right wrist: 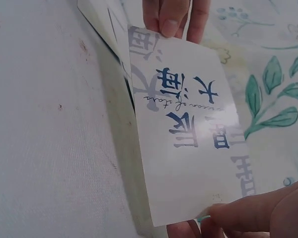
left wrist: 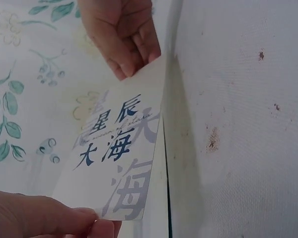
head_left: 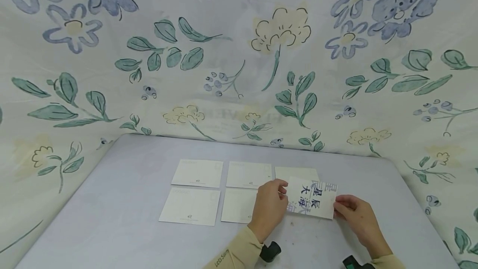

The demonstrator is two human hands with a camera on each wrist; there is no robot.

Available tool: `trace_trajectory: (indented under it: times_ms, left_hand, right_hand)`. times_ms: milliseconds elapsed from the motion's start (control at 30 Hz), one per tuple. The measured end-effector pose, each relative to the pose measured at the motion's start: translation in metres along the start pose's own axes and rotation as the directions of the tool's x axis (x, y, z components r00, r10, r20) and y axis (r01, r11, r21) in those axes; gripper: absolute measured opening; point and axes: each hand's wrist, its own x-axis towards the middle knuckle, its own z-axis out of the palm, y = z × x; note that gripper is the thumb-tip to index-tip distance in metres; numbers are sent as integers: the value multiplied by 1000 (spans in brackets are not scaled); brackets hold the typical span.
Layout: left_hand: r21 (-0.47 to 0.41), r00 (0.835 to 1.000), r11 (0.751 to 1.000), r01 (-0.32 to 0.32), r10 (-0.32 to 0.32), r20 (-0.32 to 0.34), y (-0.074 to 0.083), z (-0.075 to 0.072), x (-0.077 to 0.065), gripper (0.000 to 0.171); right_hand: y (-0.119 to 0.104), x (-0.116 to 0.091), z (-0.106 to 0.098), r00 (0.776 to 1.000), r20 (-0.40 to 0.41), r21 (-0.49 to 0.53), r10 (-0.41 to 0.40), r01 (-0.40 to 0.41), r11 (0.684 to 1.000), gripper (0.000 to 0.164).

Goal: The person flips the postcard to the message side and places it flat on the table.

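Between both hands a white postcard (head_left: 313, 198) with dark blue and pale lilac Chinese characters is held by its two short ends, raised off the table. My left hand (head_left: 269, 204) pinches its left end, thumb on the printed face in the left wrist view. At the opposite end my right hand (head_left: 358, 219) pinches the edge between thumb and fingers. Behind the card, a cream card (head_left: 296, 172) in the back row is partly covered. Left of it, another cream card (head_left: 236, 206) in the front row is partly hidden by my left hand.
More cream cards lie in two rows: a back-left card (head_left: 198, 173), a back-middle card (head_left: 249, 174) and a front-left card (head_left: 189, 206). They rest on a pale table (head_left: 123, 202) with small brownish specks. A floral curtain (head_left: 239, 74) hangs behind the table.
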Motion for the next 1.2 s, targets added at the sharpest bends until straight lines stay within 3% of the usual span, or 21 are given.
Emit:
trace_trajectory:
  times_ms: [367, 1200]
  left_hand:
    - [-8, 1000, 1000, -4, 3, -18, -2, 1, 2, 13]
    - [133, 997, 990, -38, 46, -62, 1, -2, 1, 5]
  right_hand:
    - [-2, 1, 1, 1000, -18, 46, 16, -15, 999, 30]
    - [-8, -2, -2, 1000, -17, 108, 15, -13, 994, 37]
